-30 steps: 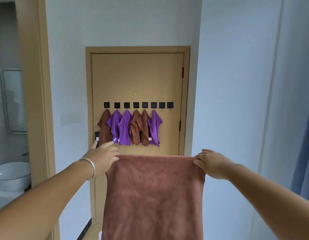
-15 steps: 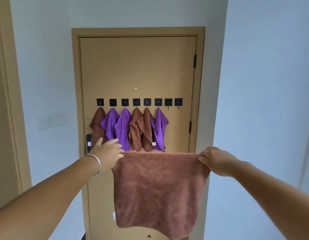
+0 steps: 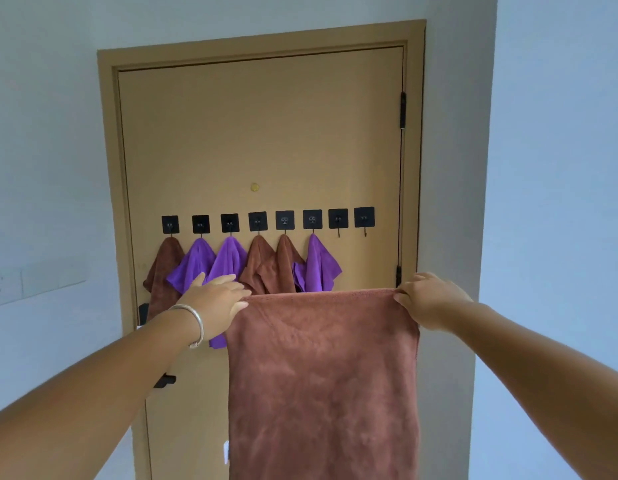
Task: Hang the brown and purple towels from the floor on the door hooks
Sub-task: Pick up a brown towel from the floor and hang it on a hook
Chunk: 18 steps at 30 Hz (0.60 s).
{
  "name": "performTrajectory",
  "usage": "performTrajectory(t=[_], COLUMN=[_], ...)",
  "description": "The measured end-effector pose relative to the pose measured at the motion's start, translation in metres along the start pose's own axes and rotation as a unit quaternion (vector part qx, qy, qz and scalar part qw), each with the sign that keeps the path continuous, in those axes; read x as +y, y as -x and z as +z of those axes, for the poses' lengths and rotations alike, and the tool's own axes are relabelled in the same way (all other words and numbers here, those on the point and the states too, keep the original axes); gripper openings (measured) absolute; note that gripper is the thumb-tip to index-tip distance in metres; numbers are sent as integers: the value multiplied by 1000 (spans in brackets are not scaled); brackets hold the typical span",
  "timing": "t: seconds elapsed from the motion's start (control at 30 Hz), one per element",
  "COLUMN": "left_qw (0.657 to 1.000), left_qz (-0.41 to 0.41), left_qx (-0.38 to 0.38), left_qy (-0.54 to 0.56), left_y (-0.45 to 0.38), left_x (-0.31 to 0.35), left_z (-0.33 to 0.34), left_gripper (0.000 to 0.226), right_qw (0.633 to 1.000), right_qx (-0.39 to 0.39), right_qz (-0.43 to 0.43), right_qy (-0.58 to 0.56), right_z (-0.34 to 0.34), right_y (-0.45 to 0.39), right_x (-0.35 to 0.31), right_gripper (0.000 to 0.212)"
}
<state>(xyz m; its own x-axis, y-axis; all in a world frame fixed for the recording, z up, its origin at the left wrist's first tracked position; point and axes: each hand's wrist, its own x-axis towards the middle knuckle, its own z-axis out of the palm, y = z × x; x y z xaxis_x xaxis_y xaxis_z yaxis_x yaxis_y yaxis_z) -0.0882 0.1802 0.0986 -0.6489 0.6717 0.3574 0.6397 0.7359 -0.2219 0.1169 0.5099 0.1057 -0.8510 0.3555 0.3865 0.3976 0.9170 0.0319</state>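
Observation:
I hold a brown towel (image 3: 323,375) stretched flat in front of the tan door (image 3: 259,133). My left hand (image 3: 215,304) pinches its top left corner and my right hand (image 3: 428,299) pinches its top right corner. A row of black square hooks (image 3: 257,221) crosses the door. Several brown and purple towels (image 3: 228,261) hang from the left hooks. The two rightmost hooks (image 3: 338,220) are bare. The held towel's top edge sits below the hook row and covers the lower ends of the hung towels.
A black door handle (image 3: 163,381) sticks out at the door's left edge, partly behind my left arm. White walls flank the door; the right wall (image 3: 556,202) juts forward close to my right arm. A wall switch plate (image 3: 37,284) is at the left.
The door and hooks have grown larger and closer in view. Both hands keep hold of the brown towel's corners, and the towel has come nearer to the door.

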Motion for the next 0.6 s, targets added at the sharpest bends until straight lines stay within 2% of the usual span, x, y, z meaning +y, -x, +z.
performTrajectory(t=[0.13, 0.4, 0.6], left_qw=[1000, 998, 984], left_qz=[-9, 27, 76], left_qx=[21, 53, 148], left_qy=[10, 32, 66], left_y=[-52, -156, -236], left_x=[-2, -11, -17], left_z=[18, 46, 47], left_gripper=[44, 45, 42], right_qw=[999, 996, 987], right_qx=[24, 43, 64], right_qz=[20, 79, 150], right_qy=[26, 30, -2], right_z=[21, 52, 48], right_y=[-55, -151, -209], right_x=[12, 30, 37], right_gripper=[45, 42, 35])
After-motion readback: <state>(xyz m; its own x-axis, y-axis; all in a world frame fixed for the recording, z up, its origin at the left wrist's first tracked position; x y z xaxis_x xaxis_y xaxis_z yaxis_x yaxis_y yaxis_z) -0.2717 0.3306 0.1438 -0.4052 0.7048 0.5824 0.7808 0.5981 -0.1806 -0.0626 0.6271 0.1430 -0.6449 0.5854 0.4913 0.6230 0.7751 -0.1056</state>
